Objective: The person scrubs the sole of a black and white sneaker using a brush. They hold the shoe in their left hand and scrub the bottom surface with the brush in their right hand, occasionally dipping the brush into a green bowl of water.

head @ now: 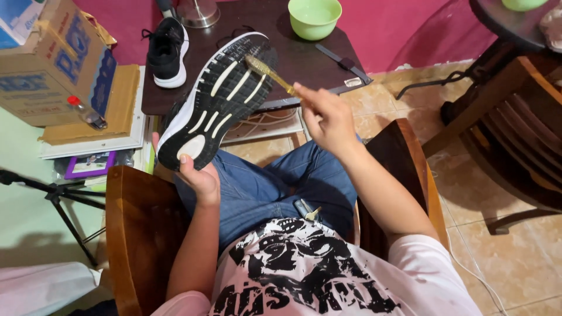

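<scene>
My left hand (198, 174) grips the heel of a black sports shoe (218, 100), turned so its black sole with white tread bars faces me. A yellow toothbrush (268, 72) is pinched in my right hand (328, 117), and its bristle head rests on the forefoot of that sole. The second black shoe (166, 51) stands upright on the dark wooden table (298, 61) behind. I sit in a wooden armchair (137, 225) with blue jeans on.
A green bowl (314, 17) sits at the table's far edge, beside a metal base. A cardboard box (50, 61) and a small bottle (86, 112) rest on a shelf at left. A tripod (55, 196) stands lower left. Another dark wooden chair (509, 129) is at right.
</scene>
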